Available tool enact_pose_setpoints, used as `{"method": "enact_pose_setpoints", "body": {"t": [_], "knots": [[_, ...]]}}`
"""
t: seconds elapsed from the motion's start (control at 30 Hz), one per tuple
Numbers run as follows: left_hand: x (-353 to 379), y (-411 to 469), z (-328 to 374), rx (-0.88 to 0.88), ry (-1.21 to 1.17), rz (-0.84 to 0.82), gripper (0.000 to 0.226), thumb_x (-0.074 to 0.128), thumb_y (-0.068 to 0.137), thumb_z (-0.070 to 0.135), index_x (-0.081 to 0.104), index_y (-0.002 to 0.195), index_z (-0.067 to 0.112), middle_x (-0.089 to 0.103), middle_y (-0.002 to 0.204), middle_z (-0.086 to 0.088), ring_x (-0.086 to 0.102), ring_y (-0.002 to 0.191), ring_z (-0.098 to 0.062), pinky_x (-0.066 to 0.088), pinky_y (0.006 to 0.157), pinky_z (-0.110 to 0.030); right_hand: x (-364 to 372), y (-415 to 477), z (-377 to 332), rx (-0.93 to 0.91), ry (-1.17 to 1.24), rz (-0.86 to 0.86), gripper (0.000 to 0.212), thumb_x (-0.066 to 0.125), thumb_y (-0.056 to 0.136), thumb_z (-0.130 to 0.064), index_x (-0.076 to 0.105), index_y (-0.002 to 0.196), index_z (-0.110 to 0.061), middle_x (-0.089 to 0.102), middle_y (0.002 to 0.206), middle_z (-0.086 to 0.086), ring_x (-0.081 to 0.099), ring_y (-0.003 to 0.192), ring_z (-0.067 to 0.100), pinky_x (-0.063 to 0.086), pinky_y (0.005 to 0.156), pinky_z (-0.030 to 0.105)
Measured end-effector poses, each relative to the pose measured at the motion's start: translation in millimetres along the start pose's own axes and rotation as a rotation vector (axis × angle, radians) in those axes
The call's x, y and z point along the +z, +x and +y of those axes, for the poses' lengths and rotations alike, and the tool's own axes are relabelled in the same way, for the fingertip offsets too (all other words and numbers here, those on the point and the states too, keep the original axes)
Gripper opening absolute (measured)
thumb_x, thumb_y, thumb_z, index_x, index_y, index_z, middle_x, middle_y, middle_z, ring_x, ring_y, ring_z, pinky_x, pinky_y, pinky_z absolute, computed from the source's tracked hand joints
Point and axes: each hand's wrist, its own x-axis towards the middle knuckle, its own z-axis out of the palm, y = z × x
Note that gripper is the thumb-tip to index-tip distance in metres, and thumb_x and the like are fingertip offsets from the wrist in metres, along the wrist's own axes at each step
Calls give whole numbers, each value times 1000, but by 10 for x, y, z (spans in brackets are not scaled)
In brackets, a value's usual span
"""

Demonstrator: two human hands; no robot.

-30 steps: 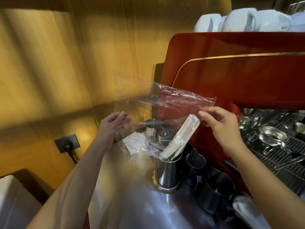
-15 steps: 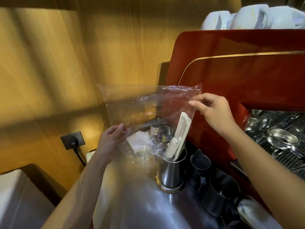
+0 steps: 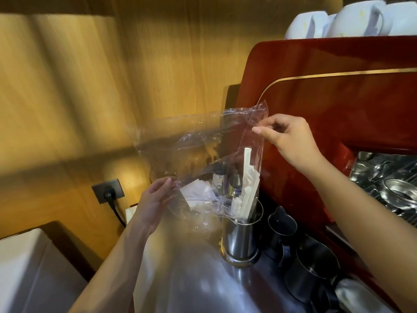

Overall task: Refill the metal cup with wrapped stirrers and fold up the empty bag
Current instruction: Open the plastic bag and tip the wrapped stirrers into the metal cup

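A clear plastic bag (image 3: 191, 152) hangs tipped over the metal cup (image 3: 242, 238), its mouth down at the cup's rim. My right hand (image 3: 286, 141) pinches the bag's upper right corner. My left hand (image 3: 155, 199) holds the bag's lower left edge beside the mouth. A bundle of paper-wrapped stirrers (image 3: 247, 188) stands nearly upright, its lower end inside the cup and its upper end still within the bag. The cup stands on a shiny steel counter (image 3: 191, 285).
Two dark steel pitchers (image 3: 311, 272) stand right of the cup. A red espresso machine (image 3: 327, 105) rises behind, white cups (image 3: 352, 16) on top, its drip tray (image 3: 388, 184) at right. A wall socket with plug (image 3: 108, 190) sits at left on the wooden wall.
My right hand has lifted the bag's corner higher, so the bag tipped steeper. The stirrers swung from slanted to nearly upright and slid deeper into the cup.
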Motion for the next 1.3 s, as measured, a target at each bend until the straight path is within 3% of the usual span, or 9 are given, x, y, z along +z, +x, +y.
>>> {"method": "enact_pose_setpoints", "body": {"t": [0.17, 0.3, 0.4, 0.53, 0.83, 0.97, 1.1, 1.23, 1.3], "knots": [[42, 66, 178, 137, 57, 85, 17, 65, 79, 34, 73, 81, 20, 74, 85, -3, 66, 87, -21, 50, 78, -33, -31, 7, 17, -25, 66, 163, 13, 73, 73, -31, 62, 67, -32, 58, 63, -6, 48, 58, 4, 41, 57, 20], [84, 109, 227, 186, 122, 97, 13, 65, 82, 27, 71, 86, 17, 74, 82, 1, 67, 82, -13, 52, 73, -23, -36, 6, 81, 22, 140, 237, 19, 74, 74, -28, 56, 65, -30, 55, 63, -4, 48, 61, 12, 42, 59, 30], [111, 106, 233, 239, 222, 85, 10, 66, 83, 22, 72, 80, 14, 73, 79, -6, 66, 76, -15, 53, 65, -16, -53, 43, 104, 44, 159, 201, 18, 73, 74, -26, 57, 66, -28, 54, 62, -3, 49, 60, 12, 43, 59, 30], [158, 126, 293, 300, 268, 82, 10, 63, 85, 14, 69, 78, 11, 73, 67, 11, 64, 64, 1, 47, 53, -7, -69, 46, 126, 45, 194, 185, 20, 73, 74, -23, 57, 64, -26, 53, 60, -2, 49, 60, 16, 41, 58, 30], [264, 116, 318, 276, 242, 89, 8, 57, 90, 7, 61, 84, 10, 71, 62, 3, 66, 58, -3, 50, 50, -12, 43, -142, 243, 115, 228, 66, 15, 74, 73, -24, 62, 80, -27, 57, 68, -7, 53, 64, 3, 45, 67, 22], [248, 118, 338, 248, 232, 134, 6, 57, 90, 9, 61, 90, 5, 68, 76, -8, 66, 59, -3, 50, 50, -12, 129, -443, 465, 206, 284, -13, 13, 71, 76, -22, 66, 81, -33, 68, 76, -11, 63, 77, 3, 48, 75, 20], [199, 136, 345, 214, 248, 126, 11, 61, 88, 14, 63, 94, 5, 70, 78, -7, 67, 64, -7, 55, 58, -17, 167, -540, 533, 212, 297, -8, 19, 68, 78, -16, 70, 67, -31, 71, 69, -16, 62, 68, 0, 48, 67, 11], [217, 182, 454, 263, 208, 114, 8, 61, 88, 15, 66, 82, 17, 74, 68, 3, 68, 67, -9, 53, 57, -18, 78, -322, 433, 205, 289, 82, 14, 72, 75, -18, 69, 62, -21, 68, 57, -9, 55, 56, 19, 44, 51, 26], [231, 226, 530, 312, 217, 112, 11, 61, 87, 17, 67, 79, 23, 74, 69, 5, 68, 72, -13, 54, 67, -21, 28, -194, 362, 164, 296, 109, 14, 73, 74, -18, 68, 61, -19, 67, 55, -9, 55, 52, 15, 44, 47, 24]]}}
